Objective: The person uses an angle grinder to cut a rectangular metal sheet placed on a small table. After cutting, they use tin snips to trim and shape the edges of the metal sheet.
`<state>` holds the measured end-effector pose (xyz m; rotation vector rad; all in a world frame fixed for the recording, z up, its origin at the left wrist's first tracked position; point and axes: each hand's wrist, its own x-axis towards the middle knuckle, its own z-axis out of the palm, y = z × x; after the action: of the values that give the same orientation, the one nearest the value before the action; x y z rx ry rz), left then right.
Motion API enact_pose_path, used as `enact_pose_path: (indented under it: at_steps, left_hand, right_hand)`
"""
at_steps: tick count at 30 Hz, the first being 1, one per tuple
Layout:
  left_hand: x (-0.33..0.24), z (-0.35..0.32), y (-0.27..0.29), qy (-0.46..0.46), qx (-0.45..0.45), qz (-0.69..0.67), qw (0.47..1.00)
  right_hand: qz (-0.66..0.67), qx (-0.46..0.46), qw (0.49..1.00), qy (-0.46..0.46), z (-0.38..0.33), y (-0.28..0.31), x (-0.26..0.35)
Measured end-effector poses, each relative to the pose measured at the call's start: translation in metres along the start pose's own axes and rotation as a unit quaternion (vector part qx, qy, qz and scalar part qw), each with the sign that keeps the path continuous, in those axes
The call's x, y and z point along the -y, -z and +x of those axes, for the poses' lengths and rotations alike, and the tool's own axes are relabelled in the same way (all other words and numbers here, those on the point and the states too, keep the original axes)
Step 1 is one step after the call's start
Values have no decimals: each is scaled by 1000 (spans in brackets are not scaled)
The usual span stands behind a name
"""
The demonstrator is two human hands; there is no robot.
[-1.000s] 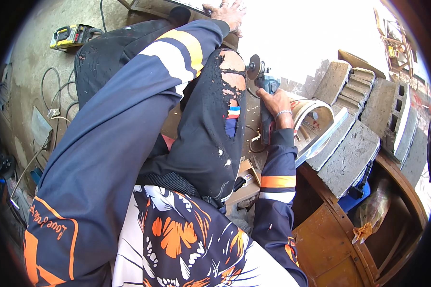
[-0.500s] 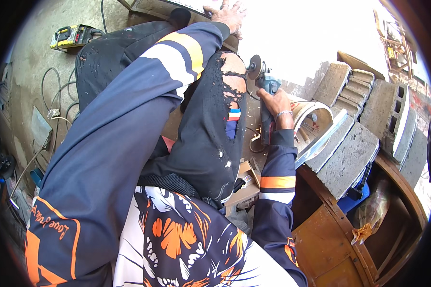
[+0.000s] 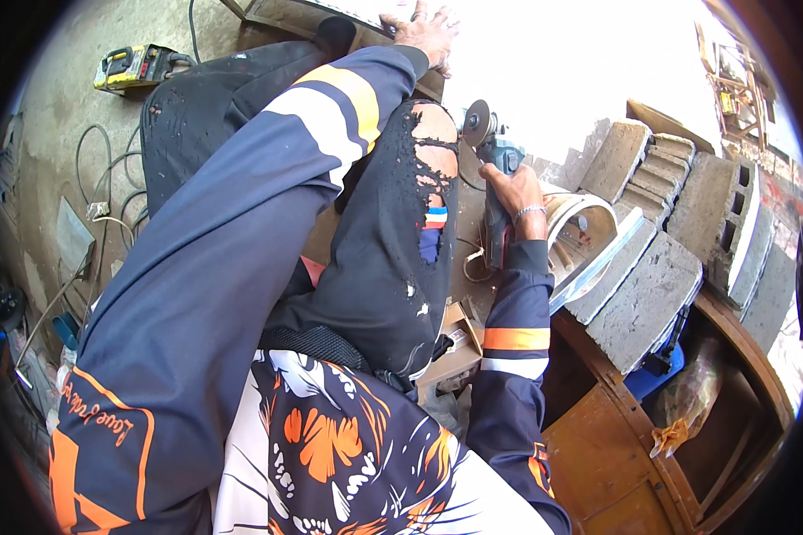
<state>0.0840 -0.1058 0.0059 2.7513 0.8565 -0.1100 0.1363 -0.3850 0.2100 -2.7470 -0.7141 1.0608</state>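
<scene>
My right hand (image 3: 517, 192) is wrapped round the body of an angle grinder (image 3: 506, 157), beside my right knee. The grinder's round disc (image 3: 478, 123) points away from me and stands apart from any workpiece I can make out. At the top of the view my left hand (image 3: 426, 37) lies with fingers spread on the edge of a metal frame or panel (image 3: 359, 9). Strong glare washes out the surface beyond both hands. A cable (image 3: 478, 264) loops on the floor below the grinder.
A whitish bucket (image 3: 589, 214) lies right of the grinder. Concrete blocks (image 3: 647, 299) are stacked beside it, over a brown wooden cabinet (image 3: 611, 446). A cardboard box (image 3: 458, 343) sits near my right thigh. At left are a yellow-black machine (image 3: 129, 68) and loose cables (image 3: 107, 169).
The grinder's disc has shifted up very slightly and turned a little more face-on. Small orange glints near the cable below the grinder are gone. My left hand stays in place.
</scene>
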Motion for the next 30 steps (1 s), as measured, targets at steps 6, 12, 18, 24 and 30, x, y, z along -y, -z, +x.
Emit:
enact_pose_path:
  at_steps: [6,12,18,24,30]
  left_hand:
    - [-1,1,-7,2,27,-9,1000]
    - [-6,-4,-1,0,8,19,1000]
    - [-16,-4,14,34,21,32,999]
    - [15,13,-51,30,-25,1,999]
    - [5,11,-42,1,-1,24,1000]
  right_hand:
    - [-15,5,1000,-3,-4,-5,-3]
    - [-14,13,1000,-15,-5,-6,-2]
    - [-21,8,1000,-19,-6,-7,-3]
    - [-31,9,999,-4,-6,-5,9]
    - [-21,1,1000,-17,-5,-7,3]
